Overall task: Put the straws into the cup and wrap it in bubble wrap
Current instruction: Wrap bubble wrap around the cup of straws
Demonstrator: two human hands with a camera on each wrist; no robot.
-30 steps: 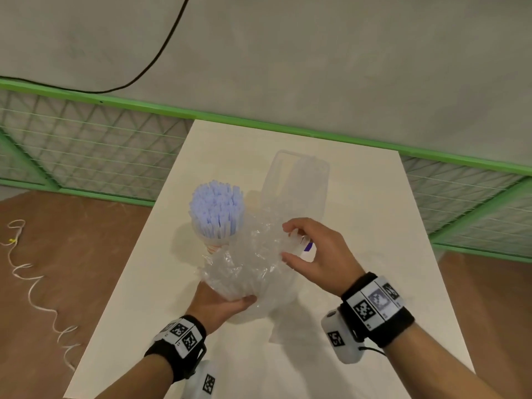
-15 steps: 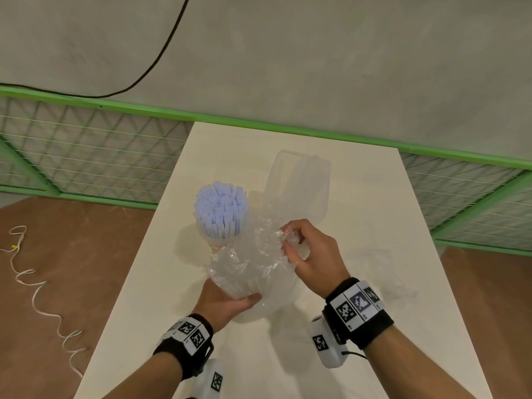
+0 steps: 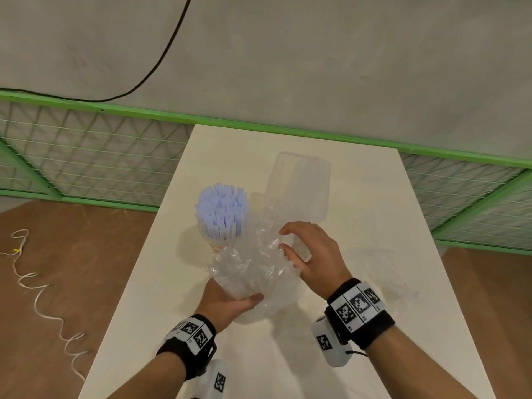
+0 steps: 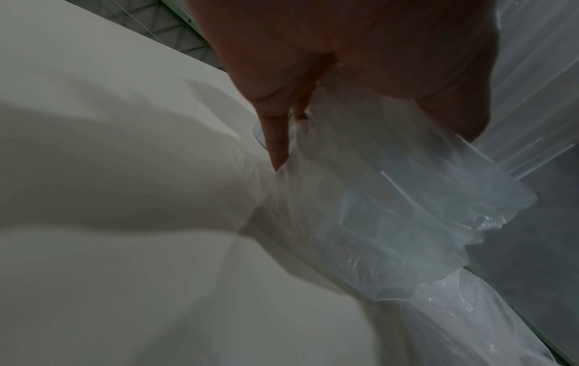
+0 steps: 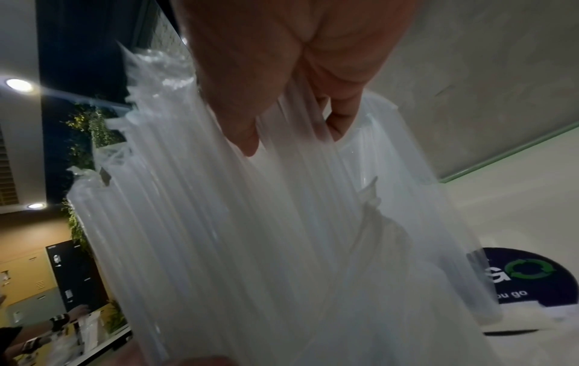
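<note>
Now right hand (image 3: 313,254) looser on bubble wrap (image 3: 250,269).

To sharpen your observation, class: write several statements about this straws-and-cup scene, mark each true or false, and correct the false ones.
1. The straws stand upright in the cup. True.
2. The bubble wrap covers the tops of the straws. False: the tops are bare, and the wrap is bunched lower down, beside the cup.
3. The left hand holds the bubble wrap from underneath. True.
4. The right hand lies flat on the table. False: it grips the upper part of the bubble wrap, above the table.
</note>
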